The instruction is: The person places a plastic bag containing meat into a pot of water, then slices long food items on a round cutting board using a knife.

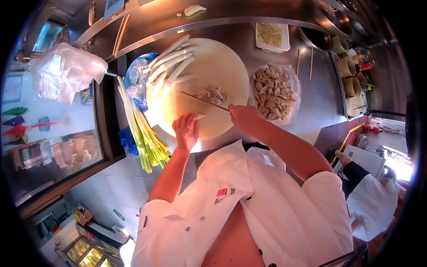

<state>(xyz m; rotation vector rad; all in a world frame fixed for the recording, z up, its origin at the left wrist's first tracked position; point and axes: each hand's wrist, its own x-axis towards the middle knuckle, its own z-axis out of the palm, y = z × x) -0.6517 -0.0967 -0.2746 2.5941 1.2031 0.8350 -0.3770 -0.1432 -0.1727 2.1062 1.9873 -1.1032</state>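
A round pale cutting board (pixel 222 58) lies on the steel counter. My right hand (pixel 244 119) is closed round the handle of a knife (pixel 204 100), whose thin edge-on blade points left over the board. Just beyond the blade sits a small pile of sliced pale rings (pixel 214 95). My left hand (pixel 186 130) rests at the board's near left, its fingers curled beside a small white piece (pixel 200 116); whether it grips that piece is unclear. White leek stalks (pixel 171 62) lie on the board's far left. Right of the board is a plastic bag heaped with brownish rings (pixel 274 91).
Long green-ended leeks (pixel 144 133) lie left of the board by a blue bag (pixel 128 141). A white tub of pale strips (pixel 270 36) and two chopsticks (pixel 311 63) are at the back right. A clear plastic bag (pixel 66 73) hangs left. Another person's arm (pixel 354 172) shows far right.
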